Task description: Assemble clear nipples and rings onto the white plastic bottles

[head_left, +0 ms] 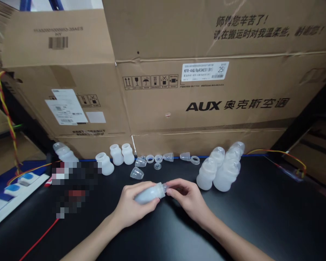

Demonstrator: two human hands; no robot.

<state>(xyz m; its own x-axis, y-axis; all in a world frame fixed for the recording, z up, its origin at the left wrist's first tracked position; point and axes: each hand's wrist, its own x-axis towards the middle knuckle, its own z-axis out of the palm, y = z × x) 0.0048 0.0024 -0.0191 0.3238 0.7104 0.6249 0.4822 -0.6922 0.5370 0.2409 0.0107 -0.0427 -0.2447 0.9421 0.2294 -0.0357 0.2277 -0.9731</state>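
My left hand is wrapped round a translucent white baby bottle, tilted with its top toward the right. At that top end, the fingertips of my right hand pinch the clear teat. Beyond my hands lie clear domed caps, collar rings and a small loose teat. Three bottles without tops, one of them an open bottle, stand behind to the left. Several capped bottles are grouped to the right.
Cardboard boxes wall off the back of the black table. Another capped bottle is at the back left, beside a pixelated patch. A power strip runs along the left edge, with a red cable nearby. Yellow-red wires cross the right side.
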